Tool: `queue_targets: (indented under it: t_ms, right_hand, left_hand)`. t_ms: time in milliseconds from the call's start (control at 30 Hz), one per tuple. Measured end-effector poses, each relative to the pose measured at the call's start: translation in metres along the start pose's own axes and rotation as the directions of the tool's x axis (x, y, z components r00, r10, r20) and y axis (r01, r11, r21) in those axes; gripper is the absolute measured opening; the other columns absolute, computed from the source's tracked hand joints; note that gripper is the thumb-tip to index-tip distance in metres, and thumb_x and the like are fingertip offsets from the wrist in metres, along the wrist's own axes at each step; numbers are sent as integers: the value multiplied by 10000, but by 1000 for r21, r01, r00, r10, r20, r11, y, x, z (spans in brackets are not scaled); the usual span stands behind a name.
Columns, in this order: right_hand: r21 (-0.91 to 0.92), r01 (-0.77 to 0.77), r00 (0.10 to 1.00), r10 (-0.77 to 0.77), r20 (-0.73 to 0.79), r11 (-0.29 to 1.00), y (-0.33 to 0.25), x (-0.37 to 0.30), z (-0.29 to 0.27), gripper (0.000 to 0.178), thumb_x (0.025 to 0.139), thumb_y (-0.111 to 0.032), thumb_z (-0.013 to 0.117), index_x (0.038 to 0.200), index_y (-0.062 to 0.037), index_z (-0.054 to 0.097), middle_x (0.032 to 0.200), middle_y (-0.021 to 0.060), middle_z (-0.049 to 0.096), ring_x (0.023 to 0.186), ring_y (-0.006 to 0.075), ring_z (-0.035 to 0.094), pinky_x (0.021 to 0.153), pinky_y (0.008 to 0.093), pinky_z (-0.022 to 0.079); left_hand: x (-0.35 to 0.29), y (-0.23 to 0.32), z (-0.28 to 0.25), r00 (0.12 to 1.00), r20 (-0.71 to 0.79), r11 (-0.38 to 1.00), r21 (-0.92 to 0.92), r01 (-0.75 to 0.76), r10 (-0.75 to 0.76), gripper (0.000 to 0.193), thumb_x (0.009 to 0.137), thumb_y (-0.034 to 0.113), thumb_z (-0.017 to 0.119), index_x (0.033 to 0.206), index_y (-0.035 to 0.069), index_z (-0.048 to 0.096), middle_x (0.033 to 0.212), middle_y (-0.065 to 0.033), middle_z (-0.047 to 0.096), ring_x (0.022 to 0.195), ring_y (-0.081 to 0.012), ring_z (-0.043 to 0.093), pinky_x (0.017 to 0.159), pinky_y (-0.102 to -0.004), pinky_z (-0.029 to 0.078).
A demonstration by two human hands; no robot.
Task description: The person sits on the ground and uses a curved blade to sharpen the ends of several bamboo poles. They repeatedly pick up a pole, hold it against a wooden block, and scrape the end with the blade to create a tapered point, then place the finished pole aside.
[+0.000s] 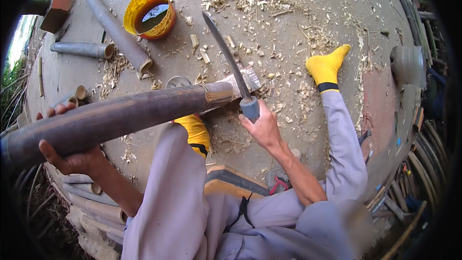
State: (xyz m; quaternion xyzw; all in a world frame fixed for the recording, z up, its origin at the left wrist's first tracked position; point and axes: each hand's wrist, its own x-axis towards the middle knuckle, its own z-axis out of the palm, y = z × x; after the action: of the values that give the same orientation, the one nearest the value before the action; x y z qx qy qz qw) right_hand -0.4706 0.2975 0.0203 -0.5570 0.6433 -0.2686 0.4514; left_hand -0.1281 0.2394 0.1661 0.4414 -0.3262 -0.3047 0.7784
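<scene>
My left hand point(67, 156) grips a long dark bamboo pole point(125, 113) from below, holding it across my lap with its far end resting on a pale wooden block point(250, 78). My right hand point(262, 125) is closed around the grey handle of a long curved knife point(226, 53). The blade points up and away, its base lying against the cut end of the pole. My legs in grey trousers and yellow socks point(327, 65) stretch out on the ground.
Wood chips and shavings litter the concrete floor point(288, 19). A yellow roll of tape point(150, 14) and two cut bamboo sections point(118, 31) lie at the upper left, beside a brick point(57, 9). More bamboo tubes point(96, 204) are stacked at lower left. Red-handled pliers point(276, 183) lie near my hip.
</scene>
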Motion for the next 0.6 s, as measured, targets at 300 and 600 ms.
queue_targets:
  t_ms: [300, 600]
  right_hand:
    - [-91, 21, 1000, -20, 6, 996, 48, 12, 18, 273, 766, -106, 678, 934, 17, 501, 721, 139, 638, 632, 249, 657, 524, 307, 544]
    - [198, 261, 955, -223, -196, 945, -15, 4, 2, 300, 732, -103, 724, 928, -12, 517, 698, 123, 623, 646, 197, 647, 537, 332, 521]
  left_hand:
    - [-5, 0, -7, 991, 131, 994, -107, -21, 35, 630, 718, 345, 598, 1201, -10, 403, 1023, -154, 458, 952, -282, 488, 910, -438, 404]
    - [4, -3, -27, 955, 286, 971, -240, -4, 75, 724, 619, 376, 657, 1171, -2, 383, 976, -129, 449, 894, -250, 470, 877, -391, 386]
